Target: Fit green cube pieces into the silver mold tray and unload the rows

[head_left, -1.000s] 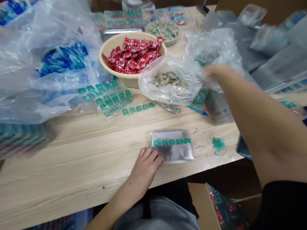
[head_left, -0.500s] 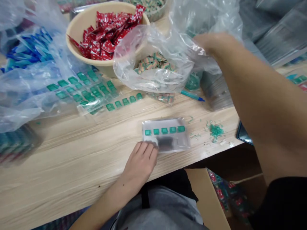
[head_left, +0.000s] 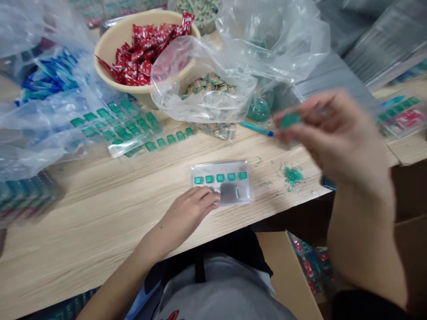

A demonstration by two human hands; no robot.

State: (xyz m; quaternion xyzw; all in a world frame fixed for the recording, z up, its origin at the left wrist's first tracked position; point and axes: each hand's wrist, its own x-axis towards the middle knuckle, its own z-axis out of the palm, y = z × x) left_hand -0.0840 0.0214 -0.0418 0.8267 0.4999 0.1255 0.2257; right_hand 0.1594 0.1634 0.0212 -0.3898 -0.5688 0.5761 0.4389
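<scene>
The right hand [head_left: 343,133] pinches a green piece [head_left: 290,119] (blurred) between thumb and fingers, above the table [head_left: 100,218]. The left hand [head_left: 190,206], fingers loosely curled, touches the near-left edge of the tray [head_left: 227,193]; whether it grips is unclear. The tray lies flat, bearing five green squares [head_left: 220,178] in a row.

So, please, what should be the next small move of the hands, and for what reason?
I would probably bring the right hand down toward the clear tray. It pinches a green piece above the table, off to the tray's right, while the left hand is at the tray's near left corner, which may help to steady it.
</scene>
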